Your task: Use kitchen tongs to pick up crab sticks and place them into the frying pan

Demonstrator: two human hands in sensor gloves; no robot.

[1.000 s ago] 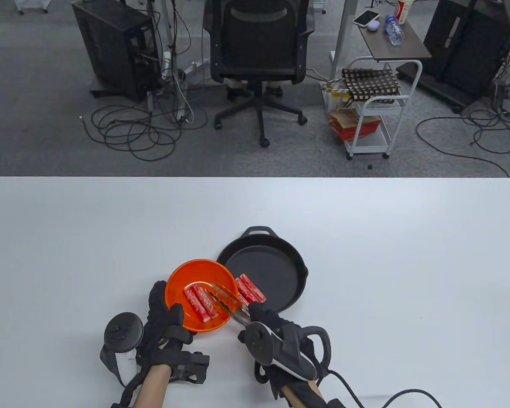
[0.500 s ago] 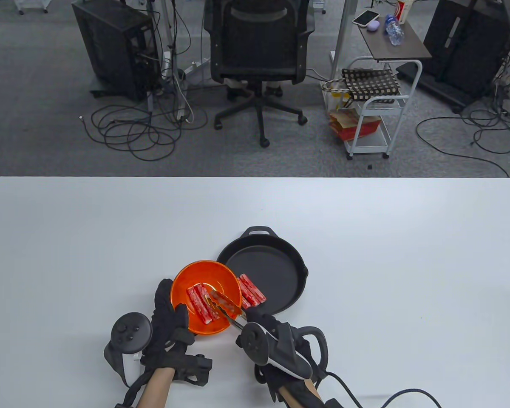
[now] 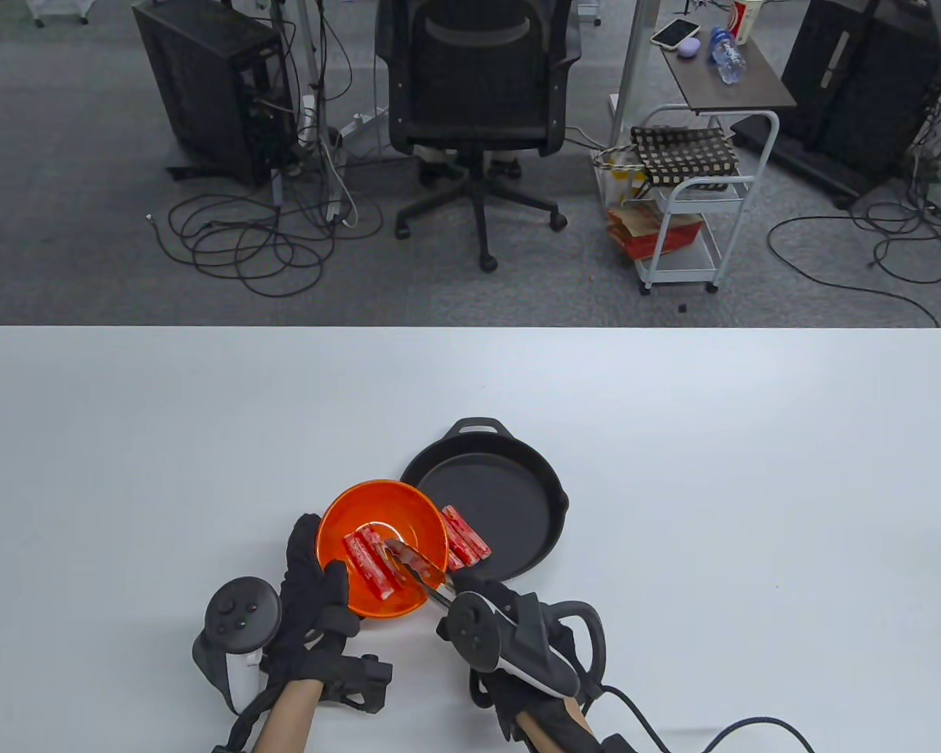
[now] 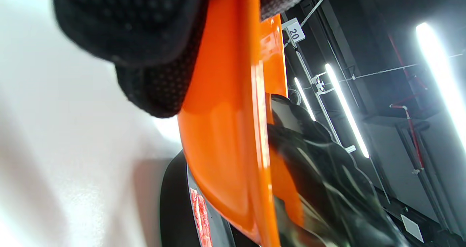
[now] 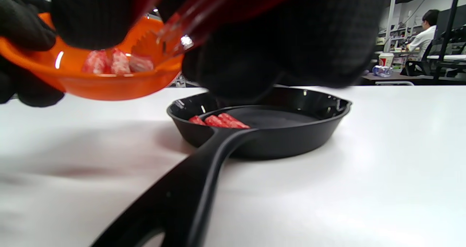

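My left hand point(image 3: 314, 584) grips the near-left rim of an orange bowl point(image 3: 353, 510) and holds it lifted and tilted above the table beside the pan. Red and white crab sticks point(image 3: 367, 563) lie in the bowl. My right hand point(image 3: 482, 592) grips the kitchen tongs point(image 3: 412, 563), whose tips reach into the bowl at the right-hand crab stick. The black frying pan point(image 3: 510, 486) sits to the right with crab sticks point(image 3: 464, 538) at its near-left edge. In the right wrist view the bowl point(image 5: 94, 83) hangs above the table, and the pan's crab sticks point(image 5: 218, 121) show.
The pan's long handle point(image 5: 196, 177) runs toward me under my right hand. White table point(image 3: 753, 471) spreads on all sides. A cable point(image 3: 706, 733) trails from my right wrist. An office chair point(image 3: 478, 94), a cart and computer towers stand beyond the far edge.
The bowl and my left hand shifted a little right toward the pan, then stayed put. The tong tips drew nearer together over the right-hand crab stick in the bowl.
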